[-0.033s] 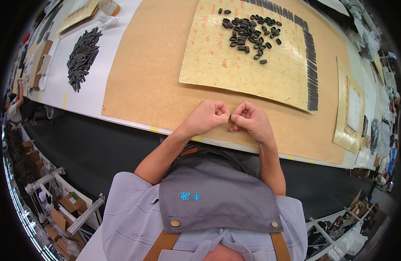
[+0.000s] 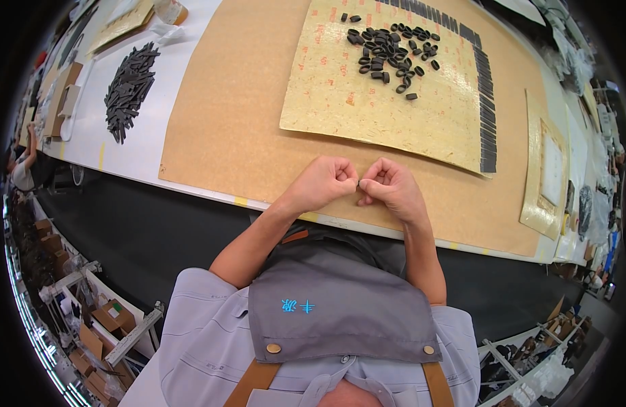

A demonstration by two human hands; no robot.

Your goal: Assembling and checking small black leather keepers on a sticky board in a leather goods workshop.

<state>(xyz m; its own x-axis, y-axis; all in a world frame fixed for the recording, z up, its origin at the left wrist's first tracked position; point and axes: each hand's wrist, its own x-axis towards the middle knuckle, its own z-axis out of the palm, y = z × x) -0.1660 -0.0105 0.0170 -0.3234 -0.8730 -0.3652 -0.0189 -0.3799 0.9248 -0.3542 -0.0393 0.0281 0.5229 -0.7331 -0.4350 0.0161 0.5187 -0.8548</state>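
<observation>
My left hand (image 2: 323,180) and my right hand (image 2: 392,188) rest curled on the brown board (image 2: 238,115) near its front edge, with their fingertips meeting. A tiny dark piece (image 2: 359,184) is pinched between them and mostly hidden by the fingers. Beyond the hands lies a yellow sheet (image 2: 340,88). It carries a loose pile of small black loop-shaped pieces (image 2: 389,57). A row of black pieces (image 2: 487,102) lines the sheet's right edge, and more run along its top.
A heap of black strips (image 2: 127,88) lies on the white tabletop (image 2: 140,152) at the far left. More yellow sheets (image 2: 547,176) lie at the right. Cardboard boxes and racks (image 2: 106,319) stand on the floor at the lower left. Another person (image 2: 24,166) is at the far left.
</observation>
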